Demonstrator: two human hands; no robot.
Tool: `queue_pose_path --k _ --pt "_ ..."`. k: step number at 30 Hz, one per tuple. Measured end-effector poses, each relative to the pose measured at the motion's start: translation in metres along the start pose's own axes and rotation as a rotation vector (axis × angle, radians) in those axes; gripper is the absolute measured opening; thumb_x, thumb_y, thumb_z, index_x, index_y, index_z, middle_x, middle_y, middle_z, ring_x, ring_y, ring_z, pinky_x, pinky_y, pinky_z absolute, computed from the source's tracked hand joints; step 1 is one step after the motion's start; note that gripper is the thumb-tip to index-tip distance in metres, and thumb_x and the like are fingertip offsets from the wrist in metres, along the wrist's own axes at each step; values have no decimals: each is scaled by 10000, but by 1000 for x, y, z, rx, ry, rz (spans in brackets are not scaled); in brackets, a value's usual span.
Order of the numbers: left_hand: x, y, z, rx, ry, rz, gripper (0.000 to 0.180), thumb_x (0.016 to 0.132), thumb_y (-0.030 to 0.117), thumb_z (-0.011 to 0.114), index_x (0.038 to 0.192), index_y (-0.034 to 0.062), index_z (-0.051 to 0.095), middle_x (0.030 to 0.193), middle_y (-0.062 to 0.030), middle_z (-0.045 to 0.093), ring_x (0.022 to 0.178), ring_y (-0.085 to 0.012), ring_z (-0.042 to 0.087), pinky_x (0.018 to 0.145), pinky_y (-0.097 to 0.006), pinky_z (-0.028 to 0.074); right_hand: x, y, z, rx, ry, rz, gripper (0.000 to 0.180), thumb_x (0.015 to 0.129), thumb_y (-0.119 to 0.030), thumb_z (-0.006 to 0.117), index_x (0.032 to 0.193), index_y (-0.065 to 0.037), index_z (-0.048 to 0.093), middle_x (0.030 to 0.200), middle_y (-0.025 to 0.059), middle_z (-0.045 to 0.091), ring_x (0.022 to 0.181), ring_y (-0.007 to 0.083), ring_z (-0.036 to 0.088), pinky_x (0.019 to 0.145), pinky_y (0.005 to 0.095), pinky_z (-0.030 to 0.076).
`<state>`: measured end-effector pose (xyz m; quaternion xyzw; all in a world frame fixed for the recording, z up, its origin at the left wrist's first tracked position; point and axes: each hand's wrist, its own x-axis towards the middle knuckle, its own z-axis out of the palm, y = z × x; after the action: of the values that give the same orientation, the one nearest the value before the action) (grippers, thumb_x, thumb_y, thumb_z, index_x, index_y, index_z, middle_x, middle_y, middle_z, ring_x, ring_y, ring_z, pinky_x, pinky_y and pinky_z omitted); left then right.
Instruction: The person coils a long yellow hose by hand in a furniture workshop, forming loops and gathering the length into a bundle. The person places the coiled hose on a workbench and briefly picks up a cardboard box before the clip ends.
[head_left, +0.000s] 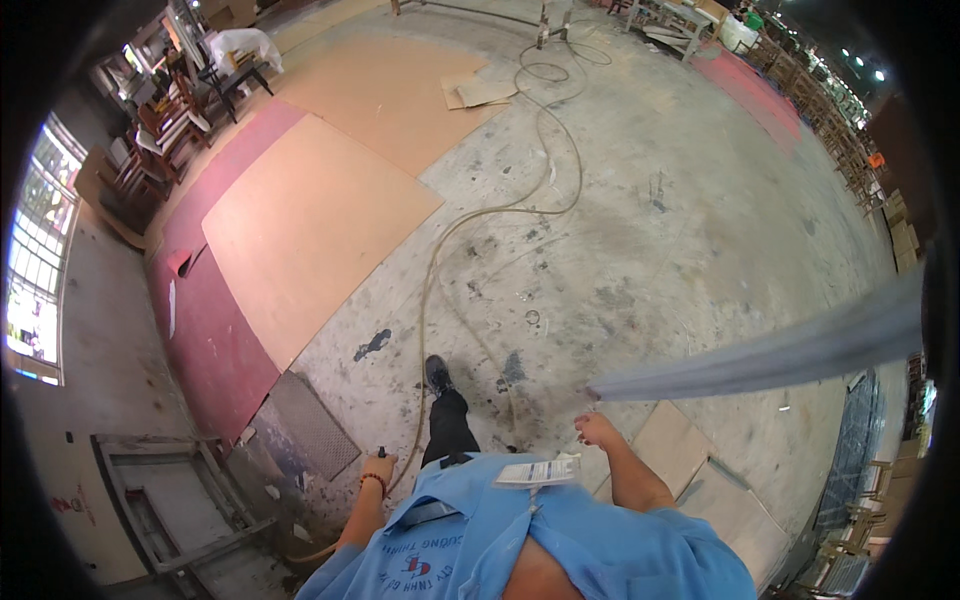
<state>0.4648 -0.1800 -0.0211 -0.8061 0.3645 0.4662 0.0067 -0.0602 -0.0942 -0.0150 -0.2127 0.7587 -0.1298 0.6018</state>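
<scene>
Head view: my right hand (pixel 597 429) pinches long grey metal strip (pixel 770 360); left hand (pixel 381 466) grips tan hose (pixel 440 250); I'd keep strip level.

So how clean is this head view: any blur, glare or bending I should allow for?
Head view: the grey bar by the right hand is smeared with motion blur; the window at far left is blown out white; fisheye bends the floor boards and hose toward a black rim; the left hand, grasping a small dark thing, reads fairly sharp.
</scene>
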Motion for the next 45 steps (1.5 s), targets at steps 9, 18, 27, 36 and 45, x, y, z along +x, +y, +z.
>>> queue_pose_path --k 9,18,27,36,45 --pt "95 139 -91 -75 -144 -36 412 858 414 563 841 3 583 552 -42 471 400 -147 434 382 -317 346 24 -132 1 14 62 243 324 836 -158 538 1138 -52 592 1043 112 622 824 253 633 677 378 517" --pt "151 232 -135 670 -307 51 445 819 419 559 1109 92 644 1172 -158 602 1123 -332 544 974 -444 392 140 -212 -53 -240 -18 73 332 835 -186 542 1138 -75 616 995 99 632 824 235 627 673 367 517" --pt "172 443 -86 808 -149 -115 420 812 449 589 1128 176 630 1241 -97 563 1202 -288 477 1058 -494 265 473 -344 -161 -971 -172 -26 434 825 -292 507 1119 14 600 1171 192 580 974 326 606 831 415 492" --pt "211 574 -12 619 -101 -206 463 813 419 606 1175 130 581 1259 -128 536 1210 -300 461 1046 -463 291 690 -563 -145 -573 5 -83 665 804 -285 606 1361 -30 347 1345 199 441 1245 346 427 992 426 412" --pt "202 597 10 605 -109 -323 517 814 389 623 1222 85 532 1278 -158 508 1218 -312 445 1035 -432 317 740 -598 -138 -893 -129 -66 822 789 -325 656 1441 -108 204 1500 153 187 1391 332 162 1089 479 267"
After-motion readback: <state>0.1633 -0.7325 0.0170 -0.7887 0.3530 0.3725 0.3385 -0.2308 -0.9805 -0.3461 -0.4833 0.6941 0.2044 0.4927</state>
